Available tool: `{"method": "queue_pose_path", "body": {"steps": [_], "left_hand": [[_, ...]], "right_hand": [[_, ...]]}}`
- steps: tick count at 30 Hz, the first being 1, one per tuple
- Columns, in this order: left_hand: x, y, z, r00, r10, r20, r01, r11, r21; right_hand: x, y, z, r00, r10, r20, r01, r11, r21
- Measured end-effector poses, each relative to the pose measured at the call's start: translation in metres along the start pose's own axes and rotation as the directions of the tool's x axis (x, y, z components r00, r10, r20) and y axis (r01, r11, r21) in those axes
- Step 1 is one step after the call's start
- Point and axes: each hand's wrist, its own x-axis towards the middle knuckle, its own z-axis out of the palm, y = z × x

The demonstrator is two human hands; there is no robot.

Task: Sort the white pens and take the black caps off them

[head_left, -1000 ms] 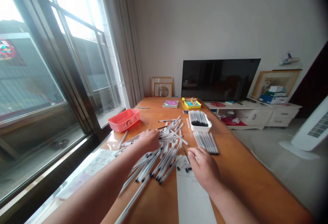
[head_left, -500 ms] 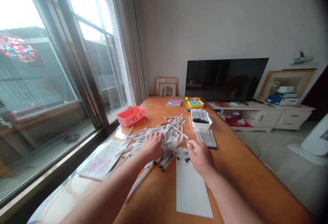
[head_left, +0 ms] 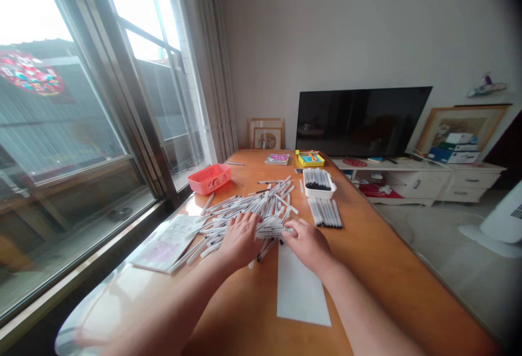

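Observation:
A loose heap of white pens with black ends [head_left: 240, 204] spreads across the middle of the wooden table. My left hand [head_left: 243, 238] lies over its near side, palm down, fingers stretched across the pens. At the heap's right edge, my right hand [head_left: 308, 243] has its thumb and fingers drawn together against pen ends; what is between them is hidden. A white sheet of paper [head_left: 302, 296] lies partly under my right hand. Further right, a row of pens [head_left: 325, 213] lies side by side. Behind it stands a white box [head_left: 322, 193] filled with pens.
A red plastic basket [head_left: 210, 179] stands at the left, behind a thin booklet [head_left: 163, 250]. Toward the far end are a colourful book [head_left: 277, 158] and a yellow box [head_left: 310, 160]. The glass window [head_left: 61, 127] borders the table's left side.
My right hand has moved left, closer to my left hand, and now covers where several loose black caps lay. The long pen pointing toward me no longer shows there. The view has tilted slightly down.

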Motion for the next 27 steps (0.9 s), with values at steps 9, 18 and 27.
{"method": "queue_pose_path", "body": {"steps": [9, 18, 27], "left_hand": [[-0.043, -0.007, 0.01, 0.98, -0.059, -0.19, 0.065, 0.998, 0.027], [-0.052, -0.031, 0.03, 0.975, -0.222, 0.021, 0.222, 0.975, 0.021], [-0.032, -0.048, 0.02, 0.994, -0.045, 0.1, 0.044, 0.999, 0.016]], "right_hand": [[-0.002, -0.001, 0.004, 0.993, 0.023, 0.113, -0.019, 0.999, -0.031], [-0.003, -0.002, 0.008, 0.988, 0.038, 0.149, -0.036, 0.999, -0.012], [-0.002, 0.004, 0.015, 0.994, -0.005, 0.106, 0.003, 1.0, 0.02]]}}
